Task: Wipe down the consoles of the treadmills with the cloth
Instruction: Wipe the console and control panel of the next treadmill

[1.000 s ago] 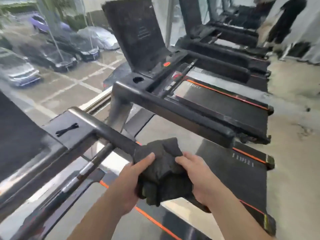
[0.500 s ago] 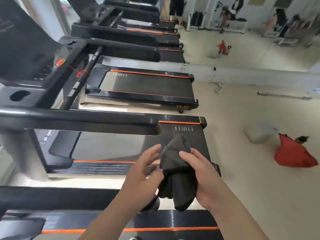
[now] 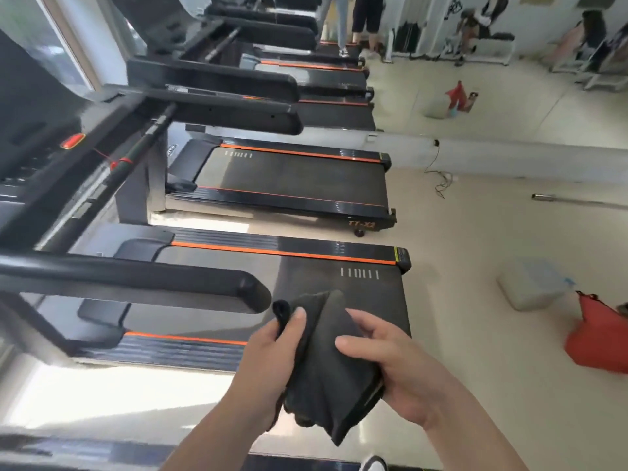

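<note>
A dark grey cloth (image 3: 326, 365) hangs folded between both hands at the lower middle, over the rear of a treadmill belt (image 3: 339, 287). My left hand (image 3: 268, 365) pinches its upper left edge with the thumb on top. My right hand (image 3: 390, 365) grips it from the right side, fingers laid across the fabric. A treadmill console (image 3: 44, 154) with an orange-red stop button (image 3: 72, 141) slopes at the left edge, well away from the cloth. A black handrail (image 3: 136, 283) of the nearest treadmill ends just left of my left hand.
A row of black treadmills with orange stripes recedes to the upper middle. On the pale floor at right lie a red bag (image 3: 598, 338), a translucent tub (image 3: 530, 283), a metal bar (image 3: 577, 200) and a cable (image 3: 441, 178). People stand at the far end.
My view has swung right, from the consoles and window toward the belts and gym floor. The cloth went from bunched to a hanging fold, and my left thumb now clamps its edge.
</note>
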The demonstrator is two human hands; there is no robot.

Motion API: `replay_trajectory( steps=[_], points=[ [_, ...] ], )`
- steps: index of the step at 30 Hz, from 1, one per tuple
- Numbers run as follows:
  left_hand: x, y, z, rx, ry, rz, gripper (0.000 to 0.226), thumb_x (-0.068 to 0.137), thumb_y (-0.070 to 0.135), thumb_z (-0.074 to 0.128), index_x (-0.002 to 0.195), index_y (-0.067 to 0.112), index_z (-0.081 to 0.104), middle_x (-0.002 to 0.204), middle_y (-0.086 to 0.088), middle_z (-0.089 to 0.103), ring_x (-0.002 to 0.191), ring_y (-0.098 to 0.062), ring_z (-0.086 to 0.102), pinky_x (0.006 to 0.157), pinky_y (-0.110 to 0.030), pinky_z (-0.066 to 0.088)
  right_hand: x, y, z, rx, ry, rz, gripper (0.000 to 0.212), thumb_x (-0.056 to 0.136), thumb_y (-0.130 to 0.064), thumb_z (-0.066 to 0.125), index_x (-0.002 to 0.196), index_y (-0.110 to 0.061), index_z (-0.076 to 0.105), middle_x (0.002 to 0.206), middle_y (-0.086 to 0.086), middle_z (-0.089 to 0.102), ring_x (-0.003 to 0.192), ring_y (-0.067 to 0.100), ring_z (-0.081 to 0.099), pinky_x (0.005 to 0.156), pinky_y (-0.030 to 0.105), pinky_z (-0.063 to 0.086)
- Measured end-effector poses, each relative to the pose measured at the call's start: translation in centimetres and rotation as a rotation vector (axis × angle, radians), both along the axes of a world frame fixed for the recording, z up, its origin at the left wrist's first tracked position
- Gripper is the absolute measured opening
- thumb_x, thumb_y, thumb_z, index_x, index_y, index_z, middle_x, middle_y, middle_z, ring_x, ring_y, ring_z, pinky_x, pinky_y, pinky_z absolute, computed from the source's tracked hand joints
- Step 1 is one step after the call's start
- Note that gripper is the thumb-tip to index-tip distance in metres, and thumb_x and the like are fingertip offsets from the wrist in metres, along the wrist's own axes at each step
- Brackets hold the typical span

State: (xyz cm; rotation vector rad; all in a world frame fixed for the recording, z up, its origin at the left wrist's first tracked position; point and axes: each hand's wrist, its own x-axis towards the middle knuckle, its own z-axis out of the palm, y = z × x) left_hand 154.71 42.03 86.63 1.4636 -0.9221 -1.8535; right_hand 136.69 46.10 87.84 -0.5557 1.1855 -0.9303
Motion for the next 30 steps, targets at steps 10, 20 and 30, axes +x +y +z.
replay_trajectory(
  steps=[10,20,30],
  points=[
    [-13.1,-6.9,1.4,-0.093,-0.187,0.051,0.032,0.101,0.058,0.05,0.104,0.033,0.07,0.105,0.007,0.075,0.097,-0.011,0.071,0.084,-0.028,0.059,-14.0,-11.3,0.2,0.255,0.147,-0.255,0.016,0.091,-0.014,0.071,0.106,-0.011,0.076,0.1,0.022,0.078,0.097,0.045,0.073,0.077,0.057,0.063],
    [-18.0,-20.9,0.9,-0.193,-0.039,0.125,0.037,0.096,0.056,0.058,0.124,0.036,0.071,0.116,0.008,0.077,0.114,-0.011,0.07,0.104,-0.039,0.053,-14.3,-28.3,2.4,0.165,-0.046,-0.177,0.024,0.1,-0.014,0.061,0.117,0.0,0.071,0.099,0.021,0.076,0.087,0.029,0.076,0.07,0.04,0.063],
    [-16.0,-44.7,2.1,-0.194,-0.047,0.323,0.037,0.092,0.046,0.07,0.127,0.035,0.069,0.116,0.009,0.078,0.113,-0.012,0.071,0.104,-0.041,0.054,-12.7,-52.4,6.9,0.06,0.115,0.172,0.049,0.108,-0.04,0.043,0.117,-0.003,0.075,0.111,0.013,0.079,0.107,0.027,0.075,0.102,0.046,0.056]
  ],
)
